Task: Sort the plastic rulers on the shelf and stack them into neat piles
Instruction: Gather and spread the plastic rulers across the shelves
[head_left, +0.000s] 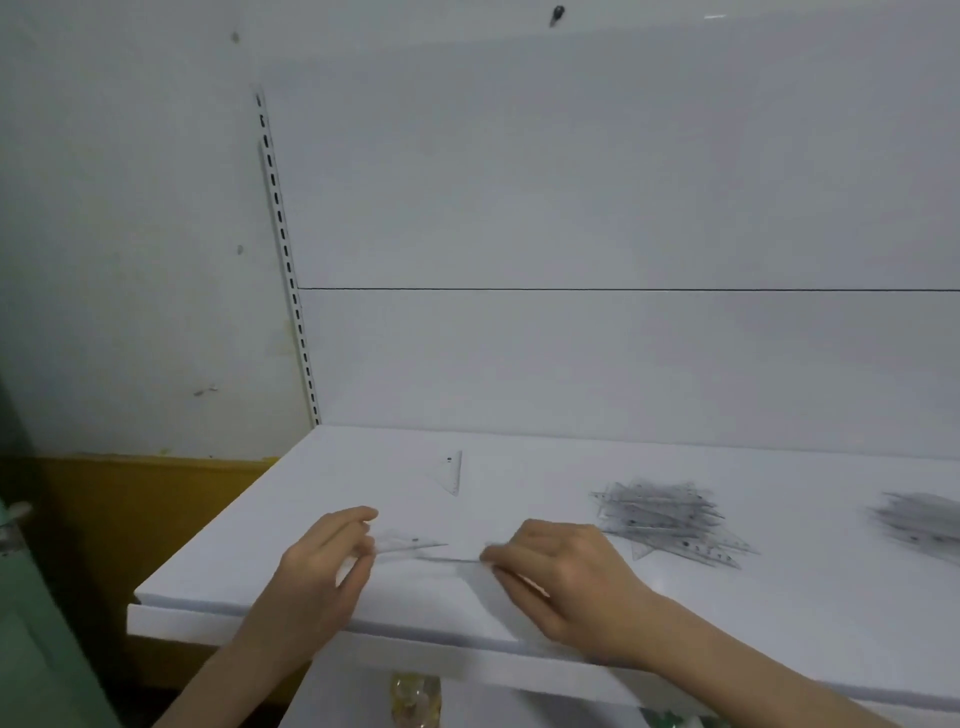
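L hand (327, 564) is curling its fingers round the wide end of a clear triangle ruler (410, 543), tip pointing twd the R hand (566, 577). R hand, thumb & fingertips nearly closed, is pinching the end of a thin ruler (449, 559) seen edge-on, lying betw. both hands. Blur is making it hard to say if the 2 pieces are touching. Both are sitting by the front edge of the shelf (519, 447). A lone set square (453, 474) is lying just beyond & betw. the hands. A messy pile (670, 525) is spreading just right of the R hand, w/ a second pile (924, 525) farther right.

Step in hand is prob. matching the 2 pieces. Doing it well is meaning: gripping lightly at the edges, lining up long sides & corners flat on the shelf before letting go. Clear plastic is likely slippery & sliding off-square easily.
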